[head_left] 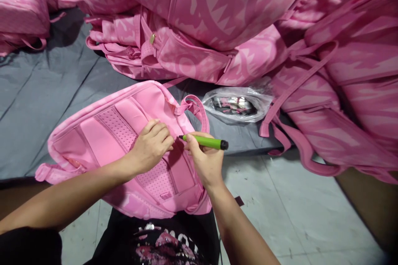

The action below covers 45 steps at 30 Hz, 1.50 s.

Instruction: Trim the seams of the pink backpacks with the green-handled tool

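Note:
A pink backpack (90, 140) lies across the table edge and my lap, its padded back panel with dotted mesh strips facing up. On that panel my left hand (152, 143) is closed, its curled fingers gripping the material near the middle. My right hand (205, 157) is closed around a green marker pen (208, 141) with a black end. The pen's dark tip points left and meets the panel just beside my left fingertips. What the tip touches is too small to make out. A looped shoulder strap (199, 109) sticks up at the bag's right corner.
Several pink patterned backpacks (192, 58) are piled along the back, with more on the right (357, 70) and at far left (21, 8). A clear plastic bag (236, 105) of dark and pink pieces lies on the grey-covered table (34, 103). Pale floor tiles (280, 203) show below.

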### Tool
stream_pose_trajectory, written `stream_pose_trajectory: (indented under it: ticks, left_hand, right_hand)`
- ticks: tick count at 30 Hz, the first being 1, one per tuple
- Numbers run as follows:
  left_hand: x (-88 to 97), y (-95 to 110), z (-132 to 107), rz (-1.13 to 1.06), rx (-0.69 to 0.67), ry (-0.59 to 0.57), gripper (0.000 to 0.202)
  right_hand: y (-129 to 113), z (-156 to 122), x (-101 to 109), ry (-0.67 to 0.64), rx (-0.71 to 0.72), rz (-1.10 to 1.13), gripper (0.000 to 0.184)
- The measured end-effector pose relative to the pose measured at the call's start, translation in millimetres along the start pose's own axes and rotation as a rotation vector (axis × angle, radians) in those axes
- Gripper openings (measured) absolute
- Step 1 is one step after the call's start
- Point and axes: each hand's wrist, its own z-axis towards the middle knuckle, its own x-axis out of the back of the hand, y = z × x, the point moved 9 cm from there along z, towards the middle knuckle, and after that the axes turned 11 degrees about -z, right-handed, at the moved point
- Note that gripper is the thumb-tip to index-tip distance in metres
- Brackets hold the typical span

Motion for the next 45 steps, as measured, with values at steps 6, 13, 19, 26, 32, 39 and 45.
stream_pose_trajectory:
  ticks: [6,13,19,26,32,39,45]
  left_hand:
    - [0.2,1.0,0.6,0.01,-0.001,-0.005,0.013]
    - [1.7,1.7,1.4,0.035,-0.004,-0.017,0.013]
    - [3.3,4.0,1.9,0.054,-0.009,-0.029,0.014]
    - [29.8,-40.3,14.1,0.067,-0.172,-0.32,0.03]
    - [100.9,-9.9,13.4,0.016,-0.051,-0.217,0.037]
    - [152.6,22.5,-10.0,-0.123,0.219,-0.11,0.037]
    - [104.7,4.3,-22.9,-0.248,-0.022,-0.209,0.017]
  right_hand:
    - [3.7,1.2,-1.9,-0.055,-0.035,0.007,0.025]
    - [1.3,-0.9,-1.0,-0.01,-0.005,0.009,0.022]
    - [2.1,-2.6,-1.4,0.008,0.015,-0.007,0.021]
    - [-2.4,-14.3,20.6,0.027,0.065,-0.029,0.027]
    - [-84.0,-43.6,2.5,0.025,0.569,-0.138,0.032]
    - [-146.3,-71.4,8.5,0.025,0.879,-0.225,0.039]
    - [-83.9,-45.6,-10.1,-0.109,0.811,-0.254,0.027]
